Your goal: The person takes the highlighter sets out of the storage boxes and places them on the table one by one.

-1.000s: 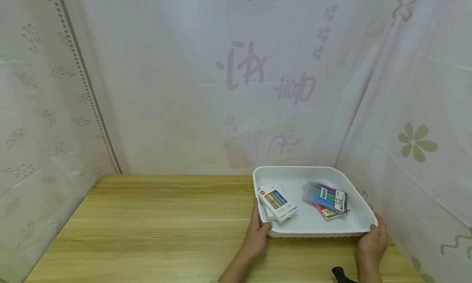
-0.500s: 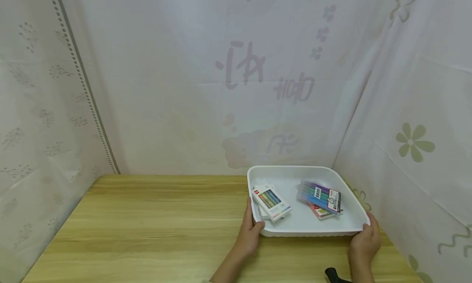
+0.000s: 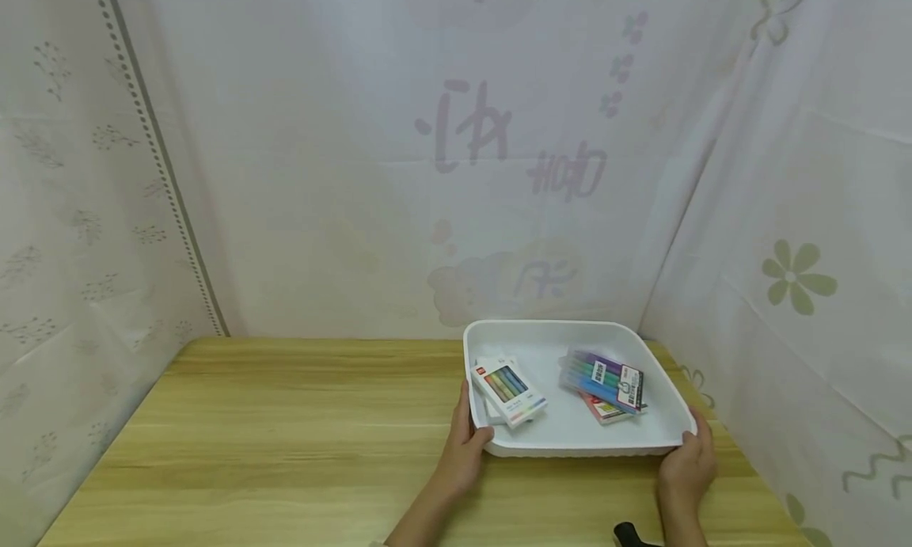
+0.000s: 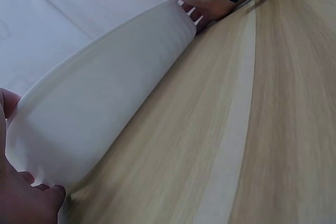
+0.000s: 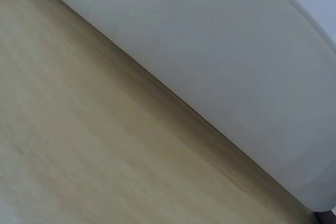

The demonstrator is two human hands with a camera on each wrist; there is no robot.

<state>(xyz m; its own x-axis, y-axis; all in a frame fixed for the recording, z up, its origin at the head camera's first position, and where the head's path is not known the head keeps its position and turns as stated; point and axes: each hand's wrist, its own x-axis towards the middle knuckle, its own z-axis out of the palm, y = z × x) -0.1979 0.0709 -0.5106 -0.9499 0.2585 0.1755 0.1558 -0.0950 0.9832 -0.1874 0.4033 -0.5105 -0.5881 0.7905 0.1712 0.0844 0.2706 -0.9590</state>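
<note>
Both hands grip a white plastic tray point(image 3: 563, 450) at its near corners. At the left corner, my left hand point(image 3: 458, 452) has its thumb over the rim and fingers along the side. My right hand point(image 3: 686, 464) holds the right corner in the same way. Inside lie a white box point(image 3: 509, 395) picturing coloured sticks, on top of another white box, and a clear pack of coloured marker pens point(image 3: 604, 381) over a reddish packet point(image 3: 601, 410). The left wrist view shows the tray's wall point(image 4: 110, 87) close over the tabletop, with fingers curled under both ends.
The wood-grain table point(image 3: 285, 428) extends widely to the left of the tray. Patterned white cloth point(image 3: 342, 175) hangs behind it and on both sides. A black object point(image 3: 628, 535) shows at the bottom edge, beside the right forearm.
The tray has slid left across the view with both hands on it, its contents keeping their places inside. The grip looks the same; the view itself has shifted slightly.
</note>
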